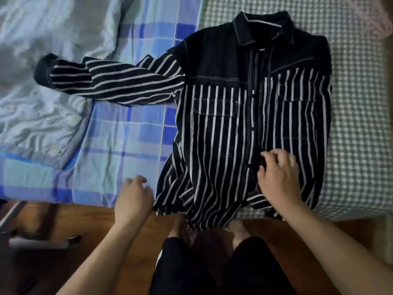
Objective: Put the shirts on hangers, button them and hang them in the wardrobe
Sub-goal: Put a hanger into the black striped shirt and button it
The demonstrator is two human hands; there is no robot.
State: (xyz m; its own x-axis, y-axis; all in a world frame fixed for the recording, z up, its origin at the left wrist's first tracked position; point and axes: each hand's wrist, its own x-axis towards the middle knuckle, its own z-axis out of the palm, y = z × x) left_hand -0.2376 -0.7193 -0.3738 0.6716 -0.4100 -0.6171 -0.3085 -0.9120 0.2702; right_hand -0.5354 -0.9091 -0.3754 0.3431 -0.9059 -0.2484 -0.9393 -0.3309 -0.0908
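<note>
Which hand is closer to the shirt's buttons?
Right. The right hand rests on the striped shirt beside its button strip; the left hand sits off the shirt's lower left edge.

Shirt (244,124): black yoke and collar, black with white vertical stripes below. Left of shirt, blue-and-teal plaid sheet (119,135), then pale grey-blue quilt (42,39). Under shirt, grey-white gingham cover (359,124). Below shirt, brown wood floor (85,220); black trousers (223,267).

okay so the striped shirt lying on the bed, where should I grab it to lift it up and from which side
Best by the hanger hook poking out above the collar, reaching in from the far end of the shirt. It lies flat, front up, with the hanger seemingly inside the shoulders, so lifting there should let it hang straight. The left sleeve sprawls sideways and will trail.
</note>
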